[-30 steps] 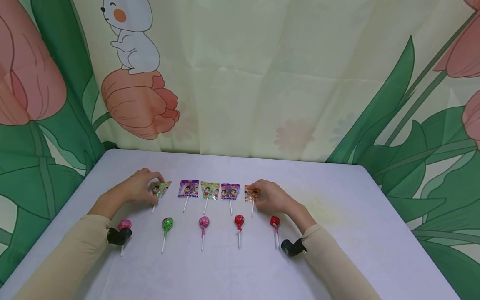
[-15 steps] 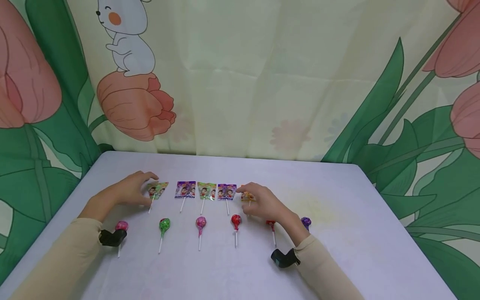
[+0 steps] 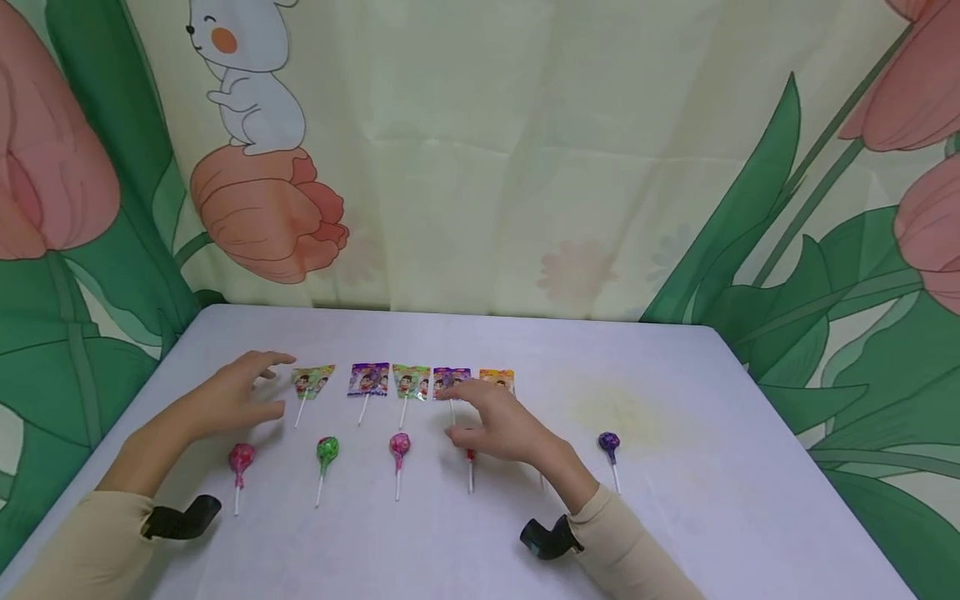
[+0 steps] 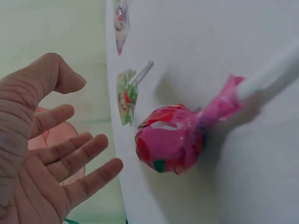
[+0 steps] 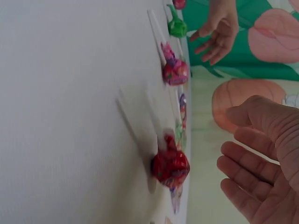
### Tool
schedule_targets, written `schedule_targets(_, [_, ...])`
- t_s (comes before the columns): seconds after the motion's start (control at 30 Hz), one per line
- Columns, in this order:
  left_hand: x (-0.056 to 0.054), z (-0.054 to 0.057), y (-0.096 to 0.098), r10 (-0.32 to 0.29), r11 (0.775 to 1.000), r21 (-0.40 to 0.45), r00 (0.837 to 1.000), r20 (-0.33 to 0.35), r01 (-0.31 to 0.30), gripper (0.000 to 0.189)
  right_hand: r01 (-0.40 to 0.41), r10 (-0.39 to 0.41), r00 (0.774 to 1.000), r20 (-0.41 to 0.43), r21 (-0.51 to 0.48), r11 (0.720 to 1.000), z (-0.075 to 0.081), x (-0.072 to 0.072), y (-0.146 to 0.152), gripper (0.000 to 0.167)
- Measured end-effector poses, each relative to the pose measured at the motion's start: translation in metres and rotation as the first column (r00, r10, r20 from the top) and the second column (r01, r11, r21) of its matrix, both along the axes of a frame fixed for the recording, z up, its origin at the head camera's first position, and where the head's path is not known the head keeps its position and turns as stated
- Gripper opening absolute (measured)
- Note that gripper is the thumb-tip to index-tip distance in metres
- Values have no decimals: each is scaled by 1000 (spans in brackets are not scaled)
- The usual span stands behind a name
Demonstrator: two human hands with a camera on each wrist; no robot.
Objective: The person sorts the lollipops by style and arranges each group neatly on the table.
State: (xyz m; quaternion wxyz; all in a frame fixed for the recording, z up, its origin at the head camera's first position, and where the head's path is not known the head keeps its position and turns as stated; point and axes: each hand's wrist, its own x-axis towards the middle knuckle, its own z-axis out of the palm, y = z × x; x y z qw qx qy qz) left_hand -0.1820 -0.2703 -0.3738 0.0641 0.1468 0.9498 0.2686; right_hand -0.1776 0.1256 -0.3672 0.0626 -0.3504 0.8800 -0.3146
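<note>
My left hand (image 3: 225,396) is over the table, fingers spread, just left of a flat-wrapped green lollipop (image 3: 311,382) and apart from it. Below that hand lies a round pink lollipop (image 3: 241,458), large in the left wrist view. My right hand (image 3: 502,421), thumb and fingers parted and holding nothing, hovers over a round red lollipop (image 3: 471,479), partly covering it. Its fingertips overlap a flat purple lollipop (image 3: 452,375) in the head view. A flat orange lollipop (image 3: 497,380) lies just behind this hand. Another lollipop's stick shows beside the right forearm, its head hidden.
The back row also has a flat purple lollipop (image 3: 368,380) and a flat green one (image 3: 412,382). In front lie a round green lollipop (image 3: 327,451), a second round pink one (image 3: 400,445) and a round purple one (image 3: 609,444). A printed curtain (image 3: 465,208) hangs behind the white table (image 3: 720,533).
My left hand has drawn back leftward from the flat green lollipop. From the orange lollipop my right hand has moved left and nearer, uncovering it and the round purple lollipop.
</note>
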Motion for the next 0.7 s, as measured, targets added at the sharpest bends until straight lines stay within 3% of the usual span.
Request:
schedule_targets(0.27, [29, -1, -11, 14, 998, 57, 996, -91, -9, 68, -41, 41, 999, 10, 1, 999, 0, 7, -21, 45])
schedule_targets(0.7, [58, -11, -33, 28, 998, 54, 985, -170, -19, 66, -122, 124, 992, -30, 56, 991, 3, 15, -58, 44])
